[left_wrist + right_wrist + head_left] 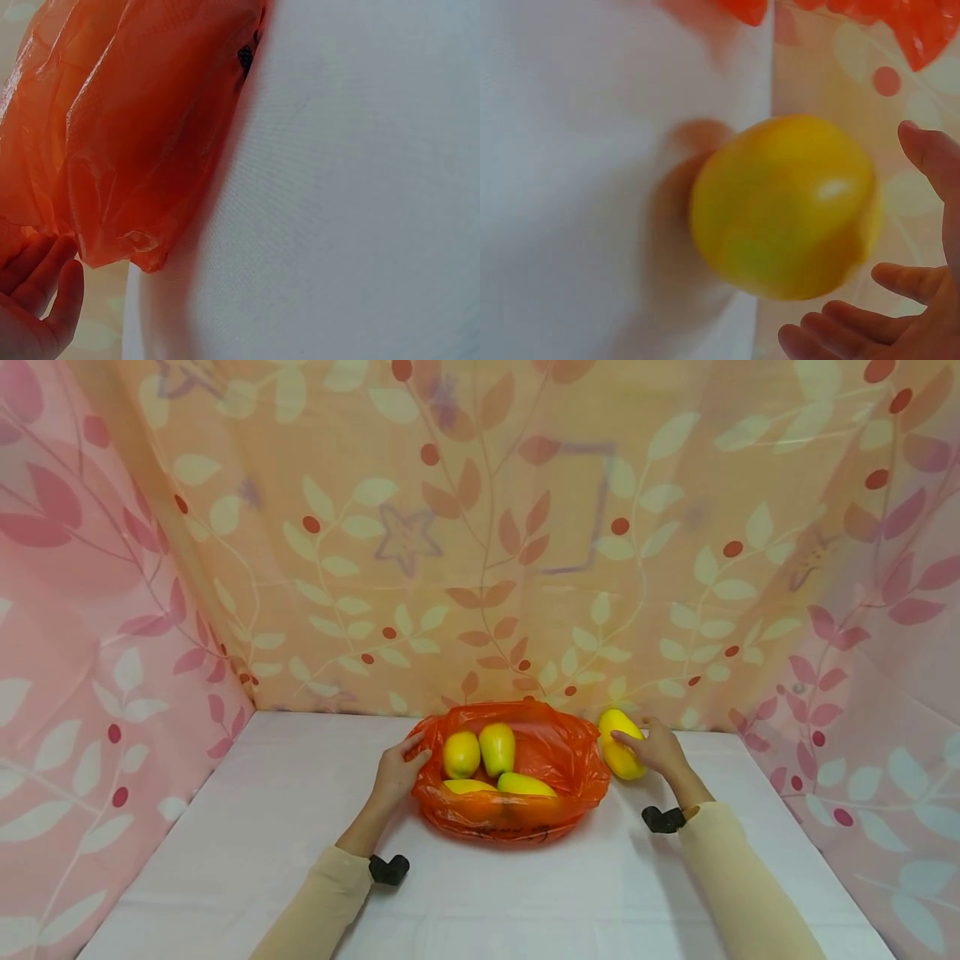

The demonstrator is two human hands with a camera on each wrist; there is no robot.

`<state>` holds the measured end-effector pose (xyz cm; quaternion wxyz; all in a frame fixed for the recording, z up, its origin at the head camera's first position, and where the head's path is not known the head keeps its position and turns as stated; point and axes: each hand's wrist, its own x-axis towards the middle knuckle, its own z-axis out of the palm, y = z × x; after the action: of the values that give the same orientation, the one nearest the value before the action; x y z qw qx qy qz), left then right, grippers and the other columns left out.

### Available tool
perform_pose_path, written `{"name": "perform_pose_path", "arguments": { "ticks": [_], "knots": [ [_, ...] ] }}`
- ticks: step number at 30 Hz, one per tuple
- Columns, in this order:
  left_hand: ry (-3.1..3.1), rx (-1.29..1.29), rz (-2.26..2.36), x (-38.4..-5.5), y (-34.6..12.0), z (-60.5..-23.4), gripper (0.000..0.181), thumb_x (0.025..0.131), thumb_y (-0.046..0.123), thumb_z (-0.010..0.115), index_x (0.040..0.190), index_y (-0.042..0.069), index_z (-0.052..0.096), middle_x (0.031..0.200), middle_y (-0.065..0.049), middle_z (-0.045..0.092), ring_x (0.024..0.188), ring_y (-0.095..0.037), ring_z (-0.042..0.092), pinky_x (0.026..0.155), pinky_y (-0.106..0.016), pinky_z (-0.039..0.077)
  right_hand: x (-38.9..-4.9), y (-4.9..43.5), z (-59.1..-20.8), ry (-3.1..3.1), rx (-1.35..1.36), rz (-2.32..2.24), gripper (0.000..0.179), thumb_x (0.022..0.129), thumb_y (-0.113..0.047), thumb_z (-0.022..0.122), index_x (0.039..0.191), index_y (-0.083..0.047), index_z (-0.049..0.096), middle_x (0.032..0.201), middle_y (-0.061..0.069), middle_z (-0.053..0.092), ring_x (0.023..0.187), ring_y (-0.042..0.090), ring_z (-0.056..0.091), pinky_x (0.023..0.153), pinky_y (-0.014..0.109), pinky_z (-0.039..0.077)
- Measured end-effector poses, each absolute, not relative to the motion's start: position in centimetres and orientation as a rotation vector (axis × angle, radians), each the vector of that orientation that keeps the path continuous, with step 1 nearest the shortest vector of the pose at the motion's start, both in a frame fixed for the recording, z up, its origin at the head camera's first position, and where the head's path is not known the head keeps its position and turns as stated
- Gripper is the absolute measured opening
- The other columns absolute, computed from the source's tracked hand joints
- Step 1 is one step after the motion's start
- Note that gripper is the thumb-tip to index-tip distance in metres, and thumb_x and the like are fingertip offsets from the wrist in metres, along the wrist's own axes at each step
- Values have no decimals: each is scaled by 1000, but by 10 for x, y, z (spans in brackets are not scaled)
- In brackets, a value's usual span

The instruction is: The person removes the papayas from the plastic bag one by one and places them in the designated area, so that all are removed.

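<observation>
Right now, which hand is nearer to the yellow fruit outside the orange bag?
Right. The right hand is at the yellow fruit, its thumb overlapping it in the head view. The left hand is at the orange bag, on its opposite side.

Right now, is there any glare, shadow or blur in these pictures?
Head view: shiny creases on the red bag, soft shadows under the forearms; left wrist view: dim overall, a reddish shadow beside the bag on the white tabletop; right wrist view: a pale glare spot on the yellow fruit, whose outline looks slightly soft, with a blurry-edged shadow on the tabletop.
</observation>
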<state>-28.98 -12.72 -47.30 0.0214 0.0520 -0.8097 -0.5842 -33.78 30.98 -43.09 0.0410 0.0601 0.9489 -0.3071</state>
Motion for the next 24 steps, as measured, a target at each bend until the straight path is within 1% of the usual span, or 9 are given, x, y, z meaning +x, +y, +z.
{"name": "perform_pose_path", "arguments": {
  "ticks": [3,9,14,16,21,24],
  "knots": [
    [-2514,162,-1809,-289,-127,-472,48,96,20,59,142,7,51,150,-19,44,141,-37,38,111,-47,40,-337,312,-420,2925,182,-986,102,89,-62,56,149,11,19,150,37,27,134,53,33,111,64,31],
    [-2509,165,-1814,-290,-127,-473,48,96,20,59,142,8,51,150,-18,44,141,-37,38,109,-47,41,-334,311,-397,2958,123,-1095,95,91,-59,53,151,6,19,151,35,29,133,52,36,108,64,35],
    [-2511,150,-1776,-287,-128,-475,48,96,20,60,141,6,51,148,-21,45,142,-38,37,113,-49,36,-327,302,-384,3032,34,-1077,93,90,-61,54,151,4,24,148,35,33,132,52,38,103,65,40],
    [-2514,142,-1763,-286,-128,-475,48,95,20,60,140,5,52,147,-21,46,142,-38,36,114,-49,34,-324,297,-379,3051,4,-1069,92,90,-61,55,150,3,25,148,35,33,133,52,37,103,65,40],
    [-2503,125,-1773,-285,-126,-474,48,95,20,61,140,5,53,147,-21,47,142,-37,36,114,-49,33,-316,280,-365,3070,-66,-1108,89,90,-58,57,150,1,29,149,33,33,134,51,35,106,64,37],
    [-2491,126,-1786,-285,-125,-472,48,95,19,60,140,5,52,148,-21,46,142,-38,35,114,-49,34,-312,270,-356,3077,-110,-1138,87,90,-57,59,149,0,31,149,31,34,134,50,36,107,64,38]
  ]
}}
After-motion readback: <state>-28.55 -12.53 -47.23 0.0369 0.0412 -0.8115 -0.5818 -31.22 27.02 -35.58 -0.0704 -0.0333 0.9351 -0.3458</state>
